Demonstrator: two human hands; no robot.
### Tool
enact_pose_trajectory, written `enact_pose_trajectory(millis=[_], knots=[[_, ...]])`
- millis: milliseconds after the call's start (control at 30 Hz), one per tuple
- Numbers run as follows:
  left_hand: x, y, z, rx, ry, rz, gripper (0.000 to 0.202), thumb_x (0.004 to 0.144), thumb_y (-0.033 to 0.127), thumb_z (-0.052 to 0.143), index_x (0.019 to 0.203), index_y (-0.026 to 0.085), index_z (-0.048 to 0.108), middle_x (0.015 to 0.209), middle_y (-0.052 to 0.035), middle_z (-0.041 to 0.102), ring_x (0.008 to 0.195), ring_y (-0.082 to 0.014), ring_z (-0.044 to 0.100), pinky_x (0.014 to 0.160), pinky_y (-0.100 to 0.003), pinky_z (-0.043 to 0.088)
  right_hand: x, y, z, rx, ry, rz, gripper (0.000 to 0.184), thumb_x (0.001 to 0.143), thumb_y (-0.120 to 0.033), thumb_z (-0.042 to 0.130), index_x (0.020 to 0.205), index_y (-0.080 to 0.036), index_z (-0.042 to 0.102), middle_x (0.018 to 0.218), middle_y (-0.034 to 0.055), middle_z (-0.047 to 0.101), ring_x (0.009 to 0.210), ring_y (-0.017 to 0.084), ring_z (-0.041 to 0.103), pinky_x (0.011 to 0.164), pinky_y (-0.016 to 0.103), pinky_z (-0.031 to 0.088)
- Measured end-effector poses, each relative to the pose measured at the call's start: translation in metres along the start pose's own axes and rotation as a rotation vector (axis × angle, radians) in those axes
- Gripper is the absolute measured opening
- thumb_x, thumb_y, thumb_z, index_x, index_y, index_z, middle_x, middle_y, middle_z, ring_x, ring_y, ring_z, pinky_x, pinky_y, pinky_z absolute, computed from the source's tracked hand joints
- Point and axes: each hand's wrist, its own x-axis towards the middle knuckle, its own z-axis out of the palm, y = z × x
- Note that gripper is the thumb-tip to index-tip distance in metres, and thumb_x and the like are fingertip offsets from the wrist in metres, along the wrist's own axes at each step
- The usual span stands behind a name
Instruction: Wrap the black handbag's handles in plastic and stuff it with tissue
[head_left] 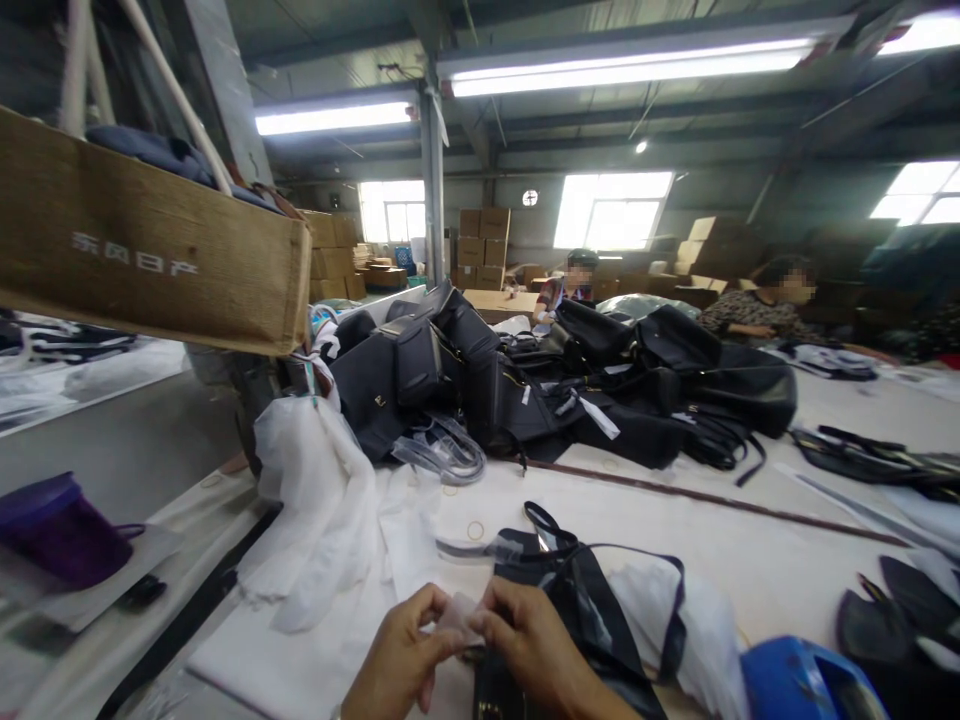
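Note:
Between the fingertips of my left hand (409, 640) and my right hand (521, 630) is a small piece of thin, translucent white wrapping (457, 612), pinched from both sides. Just beneath and to the right of my hands lies a black bag (596, 600) with a looped strap, partly hidden by my right hand and forearm. White wrapping sheets (409, 525) lie on the pale table (525, 492) ahead of my left hand. What the small wrapping goes around, if anything, is hidden by my fingers.
A heap of black bags (480, 370) fills the table's far side. White plastic (307, 500) hangs at left, below a brown tote bag (150, 230). A purple container (64, 530) stands left, a blue jug (806, 680) at right. Two people (772, 300) (566, 290) sit beyond.

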Motion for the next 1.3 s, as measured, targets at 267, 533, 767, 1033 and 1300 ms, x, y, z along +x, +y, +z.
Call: enact_pose_trajectory(millis=[267, 533, 767, 1033, 1300], knots=[[0.011, -0.006, 0.006, -0.058, 0.018, -0.023, 0.024, 0.08, 0.036, 0.06, 0.069, 0.015, 0.055, 0.062, 0.0002, 0.067, 0.029, -0.0025, 0.038, 0.032, -0.017, 0.018, 0.004, 0.009, 0.003, 0.127, 0.032, -0.007, 0.034, 0.082, -0.042, 0.058, 0.062, -0.019, 0.043, 0.058, -0.0054, 0.045, 0.058, 0.011, 0.042, 0.056, 0.022, 0.032], [0.012, -0.009, 0.007, 0.006, 0.009, -0.013, 0.034, 0.085, 0.044, 0.053, 0.074, 0.014, 0.063, 0.042, 0.0069, 0.05, 0.029, -0.0041, 0.035, 0.034, -0.017, 0.017, -0.003, 0.004, -0.006, 0.017, 0.012, -0.088, 0.019, 0.087, -0.023, 0.049, 0.07, -0.018, 0.054, 0.068, -0.0014, 0.06, 0.066, 0.014, 0.055, 0.061, 0.022, 0.035], [0.014, -0.009, 0.008, -0.015, 0.007, -0.011, 0.027, 0.084, 0.039, 0.056, 0.072, 0.015, 0.058, 0.05, 0.0048, 0.058, 0.029, -0.0034, 0.037, 0.034, -0.017, 0.018, -0.003, 0.012, -0.004, 0.014, 0.048, 0.014, 0.008, 0.078, -0.018, 0.058, 0.07, -0.018, 0.056, 0.065, -0.0035, 0.059, 0.064, 0.013, 0.053, 0.059, 0.021, 0.034], [0.013, -0.007, 0.013, -0.07, -0.002, -0.027, 0.02, 0.076, 0.034, 0.063, 0.076, 0.018, 0.051, 0.058, 0.0033, 0.065, 0.027, -0.0029, 0.036, 0.031, -0.016, 0.014, 0.005, 0.015, 0.003, -0.095, 0.069, -0.006, 0.03, 0.088, -0.035, 0.052, 0.063, -0.019, 0.049, 0.057, -0.0049, 0.05, 0.056, 0.011, 0.047, 0.054, 0.022, 0.03], [0.016, -0.008, 0.013, 0.021, 0.018, -0.027, 0.028, 0.083, 0.04, 0.054, 0.067, 0.017, 0.054, 0.049, 0.0036, 0.06, 0.029, -0.0042, 0.035, 0.035, -0.018, 0.018, -0.002, 0.016, -0.004, -0.051, 0.018, -0.09, 0.019, 0.089, -0.025, 0.048, 0.072, -0.018, 0.054, 0.07, -0.0021, 0.058, 0.066, 0.012, 0.053, 0.06, 0.021, 0.034]])
